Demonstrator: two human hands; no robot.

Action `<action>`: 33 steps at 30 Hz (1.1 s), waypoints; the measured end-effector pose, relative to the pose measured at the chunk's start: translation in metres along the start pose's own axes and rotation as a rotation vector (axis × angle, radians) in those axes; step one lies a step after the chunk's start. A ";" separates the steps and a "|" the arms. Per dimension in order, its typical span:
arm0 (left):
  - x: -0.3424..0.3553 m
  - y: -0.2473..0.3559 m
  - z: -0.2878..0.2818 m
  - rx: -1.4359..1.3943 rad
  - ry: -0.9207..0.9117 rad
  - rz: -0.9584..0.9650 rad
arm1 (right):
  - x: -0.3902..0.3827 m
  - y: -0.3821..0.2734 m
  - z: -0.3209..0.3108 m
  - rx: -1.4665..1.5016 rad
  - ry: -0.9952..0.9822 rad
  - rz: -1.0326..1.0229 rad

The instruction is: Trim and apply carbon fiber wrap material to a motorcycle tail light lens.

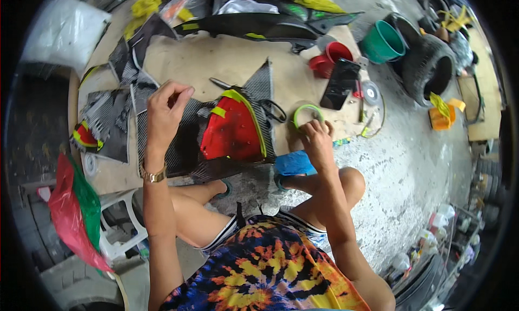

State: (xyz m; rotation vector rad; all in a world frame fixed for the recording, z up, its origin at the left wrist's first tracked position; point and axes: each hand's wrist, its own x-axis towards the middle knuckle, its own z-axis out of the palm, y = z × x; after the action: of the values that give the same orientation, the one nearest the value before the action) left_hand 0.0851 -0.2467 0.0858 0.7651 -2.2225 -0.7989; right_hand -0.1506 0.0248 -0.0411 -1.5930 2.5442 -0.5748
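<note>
My left hand (167,108) is raised over dark woven carbon-fibre cloth (181,132), its fingers curled and thumb tip pressed in; whatever it may pinch is too small to make out. In front of me a red curved mould (232,130) lies on the cloth, edged with yellow-green tape (251,113). My right hand (318,143) has its fingers bent over the near rim of a yellow-green tape roll (296,117) on the board. Black scissor handles (277,112) stick out beside the mould. A dark pen-like tool (219,84) lies behind it.
A wooden board (184,57) carries cloth scraps (116,132), a smaller red taped piece (86,135), a phone (339,84) and a red cup (338,52). Long black panels (248,25) line the far edge. A green bucket (383,41) and tyres (432,67) stand right.
</note>
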 end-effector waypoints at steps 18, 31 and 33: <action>0.003 0.007 0.002 -0.548 0.115 0.144 | 0.112 -0.182 -0.095 0.491 -0.029 -0.498; 0.009 -0.004 0.002 -0.417 -0.004 0.041 | 0.126 -0.154 -0.077 0.591 -0.131 -0.104; 0.006 -0.009 0.005 -0.474 -0.066 -0.047 | 0.119 -0.148 -0.059 0.688 -0.138 -0.083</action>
State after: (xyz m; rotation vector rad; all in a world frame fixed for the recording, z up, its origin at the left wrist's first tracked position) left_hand 0.0804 -0.2553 0.0792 0.5634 -1.9573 -1.3265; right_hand -0.0949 -0.1219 0.0817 -1.4076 1.8726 -1.1439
